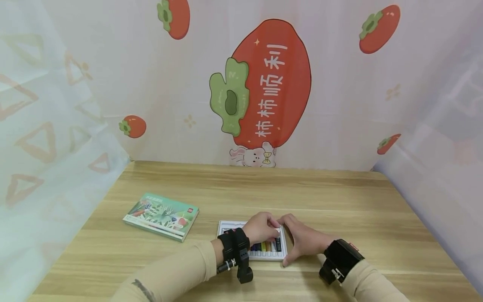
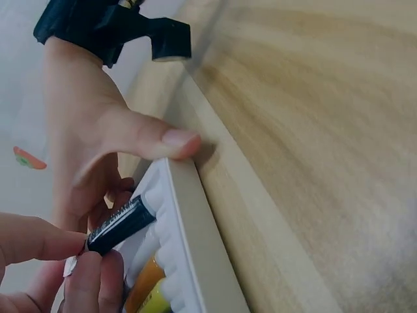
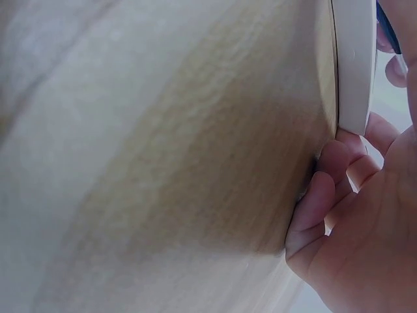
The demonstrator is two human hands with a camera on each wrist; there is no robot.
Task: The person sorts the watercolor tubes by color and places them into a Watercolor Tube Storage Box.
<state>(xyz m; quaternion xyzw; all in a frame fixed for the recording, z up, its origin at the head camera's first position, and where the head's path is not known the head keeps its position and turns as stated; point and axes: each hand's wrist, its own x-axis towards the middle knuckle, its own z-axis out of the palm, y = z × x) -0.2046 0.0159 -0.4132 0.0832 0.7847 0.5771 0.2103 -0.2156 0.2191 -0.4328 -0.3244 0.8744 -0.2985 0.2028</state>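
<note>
A white tray (image 1: 268, 258) of paint tubes lies on the table in front of me. My left hand (image 1: 260, 227) reaches over it and pinches the end of a dark paint tube (image 2: 122, 225) between thumb and fingers. In the left wrist view that tube is tilted, its white cap end toward the tray's edge. Beside it lie an orange tube (image 2: 144, 285) and a yellow-green tube (image 2: 156, 300). Against the tray's right end, my right hand (image 1: 305, 239) grips it, thumb at the near corner and fingers around the far one. My left hand hides part of the tubes.
A green box (image 1: 163, 214) with printed plants lies to the left of the tray. The wooden table (image 1: 339, 197) reaches back to a white curtain (image 1: 339, 105) with persimmon prints. More curtain hangs on both sides.
</note>
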